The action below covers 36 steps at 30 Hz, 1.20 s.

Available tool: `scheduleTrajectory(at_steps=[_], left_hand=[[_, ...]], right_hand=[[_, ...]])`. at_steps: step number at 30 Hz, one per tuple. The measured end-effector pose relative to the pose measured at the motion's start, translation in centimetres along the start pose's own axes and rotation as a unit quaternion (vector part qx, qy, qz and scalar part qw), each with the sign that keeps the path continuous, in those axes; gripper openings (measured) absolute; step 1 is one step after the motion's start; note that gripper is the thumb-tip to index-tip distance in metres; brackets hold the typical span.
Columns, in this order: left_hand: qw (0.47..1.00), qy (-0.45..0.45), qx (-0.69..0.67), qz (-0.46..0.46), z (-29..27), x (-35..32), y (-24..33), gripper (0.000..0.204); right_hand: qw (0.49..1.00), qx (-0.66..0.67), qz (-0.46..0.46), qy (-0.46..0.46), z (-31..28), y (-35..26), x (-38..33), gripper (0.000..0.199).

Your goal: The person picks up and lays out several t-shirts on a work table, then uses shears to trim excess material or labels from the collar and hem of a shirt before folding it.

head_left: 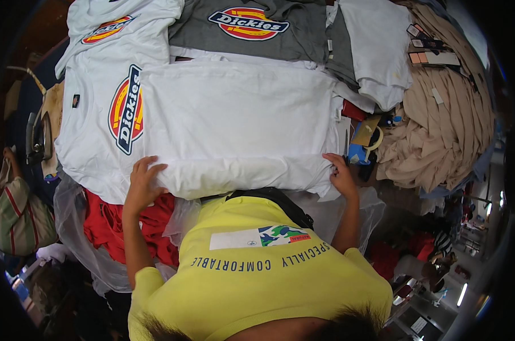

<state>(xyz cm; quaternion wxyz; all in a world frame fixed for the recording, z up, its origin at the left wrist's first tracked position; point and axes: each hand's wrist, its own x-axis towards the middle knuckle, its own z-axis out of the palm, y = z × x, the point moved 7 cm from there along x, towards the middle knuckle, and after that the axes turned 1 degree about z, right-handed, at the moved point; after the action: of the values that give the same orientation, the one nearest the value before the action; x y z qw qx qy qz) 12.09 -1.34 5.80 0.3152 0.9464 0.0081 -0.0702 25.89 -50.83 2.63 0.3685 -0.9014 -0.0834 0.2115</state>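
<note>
A white T-shirt (240, 116) with a round red, yellow and dark printed badge lies in front of me, its neck end at the left. Along its near side runs a folded-over strip of cloth (234, 173). My left hand (145, 186) grips the left end of this strip, thumb and fingers on either side of it. At the right end, my right hand (342, 177) is closed on the same strip near the shirt's hem. Parts of the fingers on both hands are hidden by the cloth.
Grey (251, 34) and other white shirts lie at the far side. A heap of beige garments (439, 131) with hang tags is at the right, beside a tape roll (374, 138). An iron (38, 136) stands at left. Red garments (138, 221) sit in clear plastic near me.
</note>
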Motion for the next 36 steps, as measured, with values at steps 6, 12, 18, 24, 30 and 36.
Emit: scheduleTrajectory(at_steps=[6, 12, 18, 24, 30, 36], left_hand=[[0.995, 0.038, 0.089, -0.01, 0.1, -1.5, -0.9, 0.041], [0.992, 0.08, -0.096, -0.002, -2.7, -1.3, -0.7, 0.021], [0.914, -0.207, -0.347, -0.047, -3.9, 2.4, -0.7, 0.024], [0.829, 0.027, -0.536, -0.154, -2.8, 10.5, -9.4, 0.02], [0.869, -0.004, -0.435, -0.235, -0.4, 6.7, -7.4, 0.033], [0.879, -0.172, -0.443, 0.048, -5.5, 5.8, -2.1, 0.035]], right_hand=[[0.993, 0.021, -0.026, 0.116, 0.0, 1.6, 0.0, 0.037], [0.975, 0.222, 0.01, 0.027, -1.5, 2.8, -0.2, 0.015], [0.961, 0.231, -0.028, -0.15, -2.8, -2.4, 3.0, 0.014], [0.85, 0.525, -0.03, -0.029, -2.8, 4.5, 13.0, 0.021], [0.892, 0.444, 0.088, -0.005, -1.1, 2.9, 8.6, 0.026], [0.881, 0.438, -0.135, -0.119, -5.5, -2.1, 6.0, 0.019]])
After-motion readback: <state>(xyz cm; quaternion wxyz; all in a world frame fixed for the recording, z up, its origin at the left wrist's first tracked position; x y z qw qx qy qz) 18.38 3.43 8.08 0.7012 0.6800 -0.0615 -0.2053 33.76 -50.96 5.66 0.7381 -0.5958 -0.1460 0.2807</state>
